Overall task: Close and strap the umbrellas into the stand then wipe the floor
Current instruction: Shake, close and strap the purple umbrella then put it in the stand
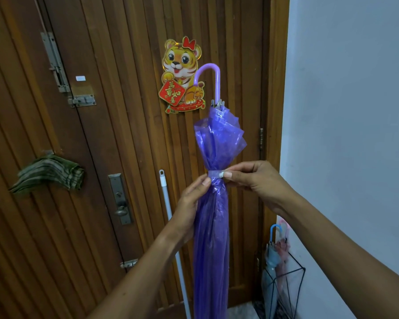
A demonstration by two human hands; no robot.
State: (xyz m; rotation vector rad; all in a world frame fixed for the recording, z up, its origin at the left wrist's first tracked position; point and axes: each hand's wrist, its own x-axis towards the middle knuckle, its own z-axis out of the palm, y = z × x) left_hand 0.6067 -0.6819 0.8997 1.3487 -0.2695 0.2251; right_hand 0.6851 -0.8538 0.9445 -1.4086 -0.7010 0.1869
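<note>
The umbrella (211, 226) stands upright before the door (124, 134), handle up, left of the stand (295, 272). The left hand (189, 203) pinches the strap (214, 174) at its left and the right hand (251, 178) pinches its end. Best to keep the folds bunched tight and pull the strap snug before fastening.

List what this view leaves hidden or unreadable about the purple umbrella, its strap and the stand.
All in the head view:
- purple umbrella: tip cut off by the bottom edge.
- strap: fastener covered by the right hand, with the left hand pinching beside it; fastened or not, unclear.
- stand: base cut off by the bottom edge; umbrellas inside blurred.
- white pole: lower end cut off by the bottom edge.
</note>
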